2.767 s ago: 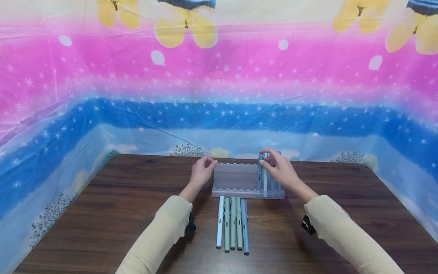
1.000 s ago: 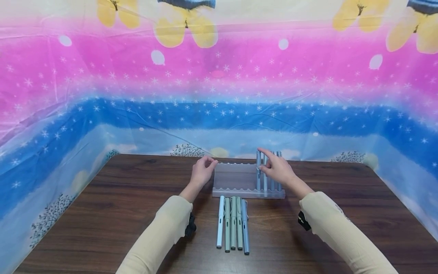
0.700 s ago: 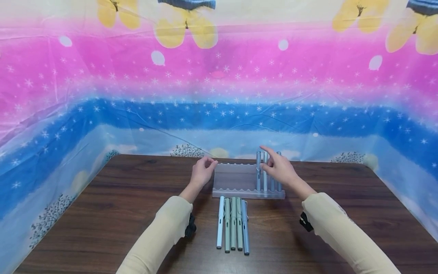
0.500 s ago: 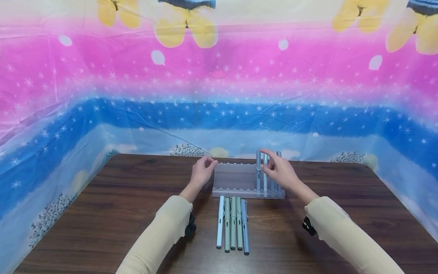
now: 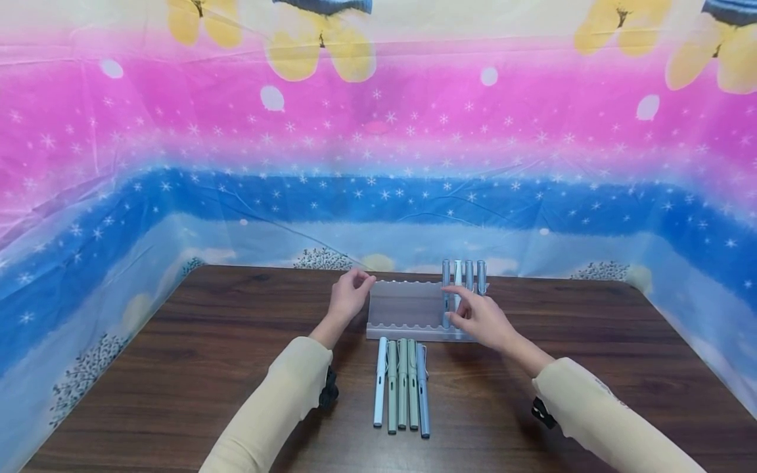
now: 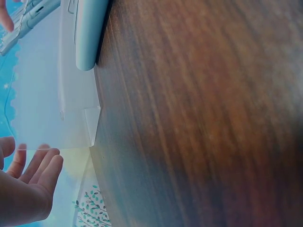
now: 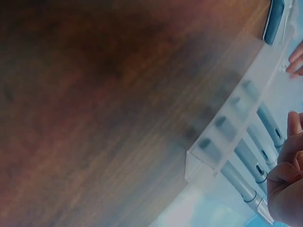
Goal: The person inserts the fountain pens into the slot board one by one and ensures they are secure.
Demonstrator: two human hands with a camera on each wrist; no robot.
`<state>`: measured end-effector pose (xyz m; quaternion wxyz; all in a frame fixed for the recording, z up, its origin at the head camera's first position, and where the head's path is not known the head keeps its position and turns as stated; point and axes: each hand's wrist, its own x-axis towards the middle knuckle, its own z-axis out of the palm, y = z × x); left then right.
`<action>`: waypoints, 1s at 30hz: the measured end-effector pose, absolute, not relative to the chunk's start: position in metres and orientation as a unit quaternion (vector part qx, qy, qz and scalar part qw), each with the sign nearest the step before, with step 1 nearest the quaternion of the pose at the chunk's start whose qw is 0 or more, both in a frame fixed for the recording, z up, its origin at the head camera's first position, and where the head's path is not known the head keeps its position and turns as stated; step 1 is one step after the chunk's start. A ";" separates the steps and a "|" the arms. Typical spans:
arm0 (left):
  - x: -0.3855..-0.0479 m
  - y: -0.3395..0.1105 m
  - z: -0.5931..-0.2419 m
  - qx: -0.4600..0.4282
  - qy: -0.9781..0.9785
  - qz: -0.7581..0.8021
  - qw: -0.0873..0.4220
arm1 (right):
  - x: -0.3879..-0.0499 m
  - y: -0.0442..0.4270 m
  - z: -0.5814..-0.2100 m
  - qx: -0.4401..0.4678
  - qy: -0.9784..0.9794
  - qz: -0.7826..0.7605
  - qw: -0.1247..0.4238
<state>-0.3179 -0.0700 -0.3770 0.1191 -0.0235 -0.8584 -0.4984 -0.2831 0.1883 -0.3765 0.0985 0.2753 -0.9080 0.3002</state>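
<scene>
A clear plastic pen rack (image 5: 405, 303) with scalloped edges stands on the table. My left hand (image 5: 347, 297) pinches its upper left edge; in the left wrist view the fingertips (image 6: 45, 149) lie at the panel's edge. Several capped pens stand upright in the rack's right part, one of them a white pen (image 5: 458, 270). My right hand (image 5: 486, 322) is in front of them, index finger and thumb apart beside the leftmost upright blue-grey pen (image 5: 446, 270). Whether they touch it is unclear. The hand hides the lower parts of the other upright pens.
In front of the rack lie a light pen (image 5: 380, 384), several green pens (image 5: 403, 387) and a blue pen (image 5: 423, 397), side by side on the brown wooden table (image 5: 236, 368). A printed cloth (image 5: 378, 197) surrounds the table's back and sides.
My right hand has let go of the leftmost upright pen, touched near its top, then come down and toward me, uncovering the upright pens' tops. The left hand stays at the rack's edge.
</scene>
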 end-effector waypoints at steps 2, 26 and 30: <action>-0.318 -0.070 -0.377 -0.023 -0.858 -0.499 0.119 | -0.280 0.188 -0.378 0.276 -0.908 0.300 0.094; -0.319 -0.070 -0.379 -0.024 -0.859 -0.497 0.121 | -0.260 0.178 -0.393 0.254 -0.911 0.326 -0.024; -0.319 -0.070 -0.379 -0.025 -0.857 -0.500 0.122 | -0.257 0.174 -0.394 0.244 -0.909 0.334 -0.049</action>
